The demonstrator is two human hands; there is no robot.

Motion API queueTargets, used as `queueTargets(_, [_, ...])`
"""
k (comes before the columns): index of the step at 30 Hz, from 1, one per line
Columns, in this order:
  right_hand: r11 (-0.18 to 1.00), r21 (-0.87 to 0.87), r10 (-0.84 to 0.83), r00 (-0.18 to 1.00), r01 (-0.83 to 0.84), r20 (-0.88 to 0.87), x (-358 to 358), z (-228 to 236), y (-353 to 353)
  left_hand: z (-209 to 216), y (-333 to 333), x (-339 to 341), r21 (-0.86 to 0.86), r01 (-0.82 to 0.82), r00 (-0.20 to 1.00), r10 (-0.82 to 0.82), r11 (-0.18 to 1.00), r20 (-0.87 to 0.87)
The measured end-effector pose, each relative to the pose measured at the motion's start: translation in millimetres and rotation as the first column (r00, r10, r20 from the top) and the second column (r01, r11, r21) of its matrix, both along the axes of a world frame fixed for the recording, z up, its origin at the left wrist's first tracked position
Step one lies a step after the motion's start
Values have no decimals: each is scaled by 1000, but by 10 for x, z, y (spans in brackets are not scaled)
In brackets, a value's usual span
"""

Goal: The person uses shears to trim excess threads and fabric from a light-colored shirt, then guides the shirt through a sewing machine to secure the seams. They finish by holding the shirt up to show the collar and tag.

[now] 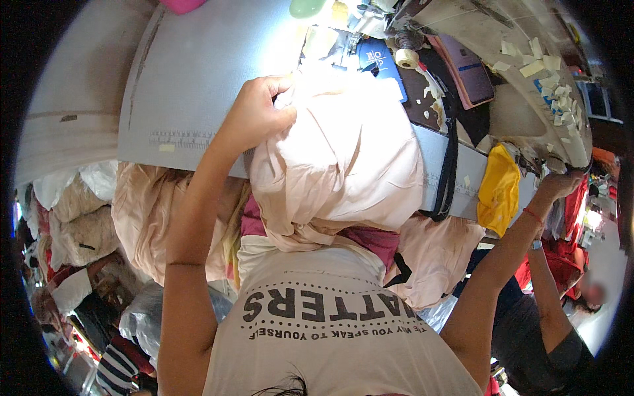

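Note:
A pale peach cloth [343, 158] lies bunched over the table's front edge and down onto my lap. My left hand [259, 113] pinches its edge between thumb and fingers, near the brightly lit needle area of a sewing machine [489, 30]. Glare hides the exact spot where cloth meets machine. Far to the right, my right hand [563, 183] is closed around the machine's handwheel [555, 164], its fingers partly hidden. More peach cloth [155, 214] hangs below the table at the left.
A ruler strip [181, 138] runs along the grey tabletop [198, 79]. Right of the cloth are a blue card [382, 61], a pink phone-like case [465, 72], a black strap [452, 165] and yellow cloth [498, 188]. Paper scraps [558, 99] lie on the machine. Another person [538, 336] is close at right.

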State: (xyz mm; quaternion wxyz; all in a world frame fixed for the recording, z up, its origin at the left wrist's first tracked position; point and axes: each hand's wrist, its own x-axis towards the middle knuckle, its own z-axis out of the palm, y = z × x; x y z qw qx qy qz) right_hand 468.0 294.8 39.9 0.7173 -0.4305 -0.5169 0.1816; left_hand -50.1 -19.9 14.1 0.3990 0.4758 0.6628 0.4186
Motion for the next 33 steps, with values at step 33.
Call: queueTargets(33, [968,146,1,588,-203,809,-2162,7,-1572,105,-262,109,54,-185,977,189,981,-97])
